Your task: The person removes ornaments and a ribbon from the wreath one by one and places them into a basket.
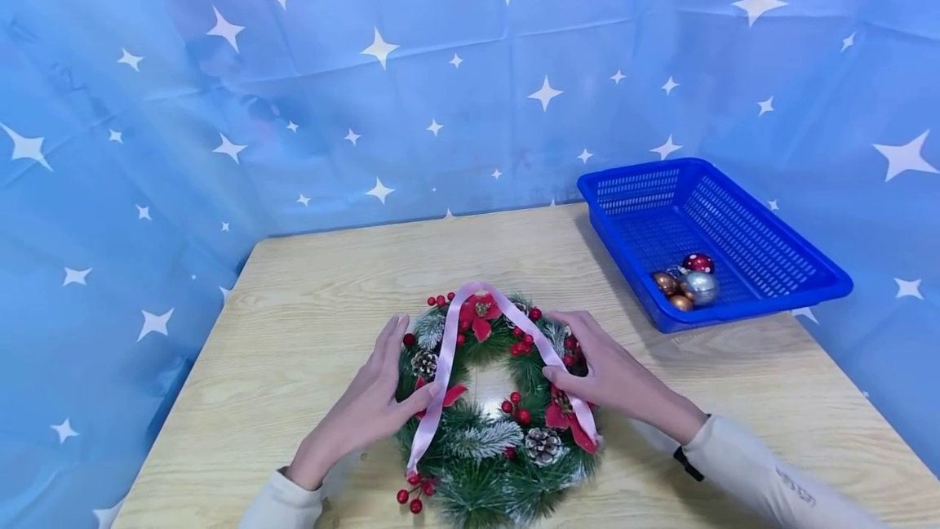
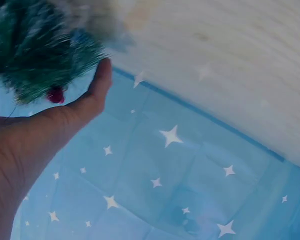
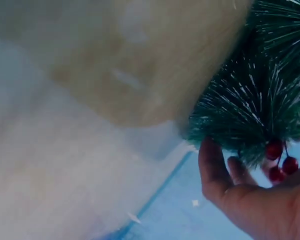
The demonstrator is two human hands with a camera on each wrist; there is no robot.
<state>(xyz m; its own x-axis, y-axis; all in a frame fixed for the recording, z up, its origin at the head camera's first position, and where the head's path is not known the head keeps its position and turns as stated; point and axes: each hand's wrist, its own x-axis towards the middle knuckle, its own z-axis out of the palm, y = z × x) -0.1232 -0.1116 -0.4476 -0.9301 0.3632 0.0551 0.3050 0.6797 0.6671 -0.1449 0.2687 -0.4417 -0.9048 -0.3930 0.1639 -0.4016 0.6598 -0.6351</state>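
A green Christmas wreath (image 1: 481,439) lies on the table, dressed with red berries, pinecones (image 1: 543,446) and red poinsettia flowers (image 1: 481,313). Over its top runs a loop of pale pink ribbon (image 1: 446,349), its two ends reaching down either side. My left hand (image 1: 374,398) grips the wreath's left side, thumb on top near the ribbon. On the opposite side my right hand (image 1: 605,370) holds the rim, thumb over the ribbon and fingers at the outer edge. Green needles (image 2: 45,55) touch the left fingers in the left wrist view; red berries (image 3: 275,150) hang by the right fingers.
A blue plastic basket (image 1: 778,227) stands at the table's back right corner. Inside it sit several ball ornaments, among them a silver one (image 1: 700,288) and a red dotted one (image 1: 698,263). A blue star-patterned cloth (image 1: 441,145) hangs behind the wooden table (image 1: 352,276).
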